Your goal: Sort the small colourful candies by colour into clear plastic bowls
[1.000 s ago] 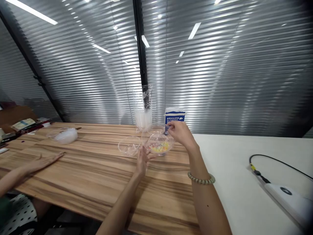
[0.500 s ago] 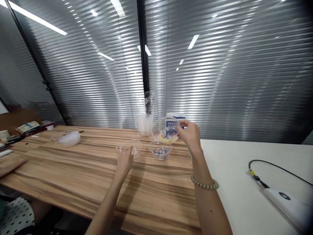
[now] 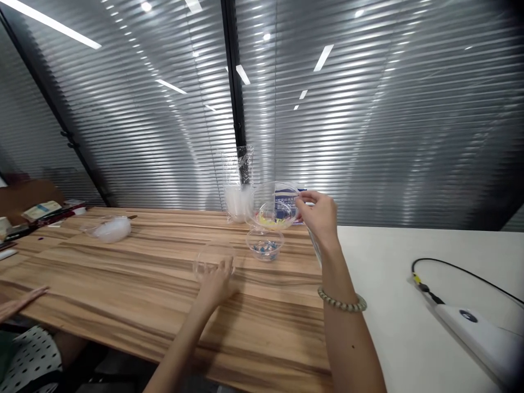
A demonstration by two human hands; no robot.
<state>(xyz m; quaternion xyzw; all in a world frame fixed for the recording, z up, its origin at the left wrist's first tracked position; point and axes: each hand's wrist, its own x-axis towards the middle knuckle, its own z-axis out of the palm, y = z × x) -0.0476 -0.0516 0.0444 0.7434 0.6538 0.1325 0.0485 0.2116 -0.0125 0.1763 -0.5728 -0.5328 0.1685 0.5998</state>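
Observation:
My right hand (image 3: 317, 213) pinches the rim of a clear plastic bowl (image 3: 272, 204) and holds it raised; small yellow pieces lie in its bottom. Below it, a second clear bowl (image 3: 265, 245) with small blue pieces stands on the wooden table (image 3: 155, 284). A third clear bowl (image 3: 213, 254) is at the left, with no pieces visible in it. My left hand (image 3: 216, 278) is at its near side, fingers curled at the rim; whether they grip it is unclear. A blue and white packet (image 3: 286, 203) shows through and behind the raised bowl.
Behind the bowls stands a clear bag of stacked white containers (image 3: 238, 202). Another plastic-wrapped bundle (image 3: 112, 229) lies to the left. A person's hand (image 3: 24, 303) rests at the left table edge. A white device (image 3: 470, 327) with a black cable is on the white surface at right.
The raised bowl is now more level, its yellow pieces gathered at the bottom. My left hand has shifted slightly right and nearer, at the front of the left bowl. The view has tilted slightly.

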